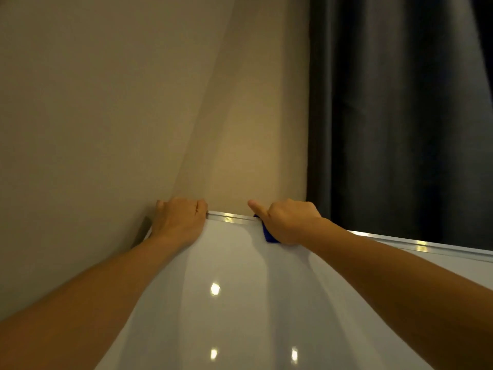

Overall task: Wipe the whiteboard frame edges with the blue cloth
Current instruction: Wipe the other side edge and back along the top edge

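Note:
A glossy whiteboard [234, 303] fills the lower half of the view, with a silver metal frame [400, 243] along its top edge. My left hand [180, 221] grips the frame near the board's top left corner, fingers curled over the edge. My right hand [289, 221] presses a blue cloth [268, 235] against the top frame a short way to the right, thumb pointing left along the edge. Only a small fold of the cloth shows below my palm. A short bare stretch of frame [230, 217] lies between the two hands.
A beige wall [106, 116] rises behind the board, with a corner fold near the middle. A dark grey curtain [400, 116] hangs at the right, reaching down behind the frame.

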Demonstrator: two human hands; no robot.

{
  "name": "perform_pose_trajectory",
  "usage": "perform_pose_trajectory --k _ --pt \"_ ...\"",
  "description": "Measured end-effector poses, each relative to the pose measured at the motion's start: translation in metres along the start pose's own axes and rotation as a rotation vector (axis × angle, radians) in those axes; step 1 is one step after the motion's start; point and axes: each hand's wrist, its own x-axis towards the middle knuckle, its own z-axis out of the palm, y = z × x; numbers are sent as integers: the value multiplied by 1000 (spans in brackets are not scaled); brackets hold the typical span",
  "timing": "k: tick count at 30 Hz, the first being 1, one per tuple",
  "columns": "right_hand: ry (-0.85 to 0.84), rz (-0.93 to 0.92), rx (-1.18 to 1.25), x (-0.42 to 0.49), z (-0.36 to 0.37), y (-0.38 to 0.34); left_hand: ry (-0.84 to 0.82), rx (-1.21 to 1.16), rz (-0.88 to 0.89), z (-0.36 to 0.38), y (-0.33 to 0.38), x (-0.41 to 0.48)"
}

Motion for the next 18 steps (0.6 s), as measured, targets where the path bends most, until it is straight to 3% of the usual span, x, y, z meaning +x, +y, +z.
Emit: perform_pose_trajectory --k 5,9,13,18 --pt "49 30 30 -11 -2 -16 4 15 -13 5 17 -2" --pt "192 118 287 -32 9 -14 6 26 -1 1 11 -4" --pt "141 5 313 -63 14 15 -92 89 -21 -4 15 3" --pt "111 17 231 -110 27 52 -233 179 -80 -8 25 8"
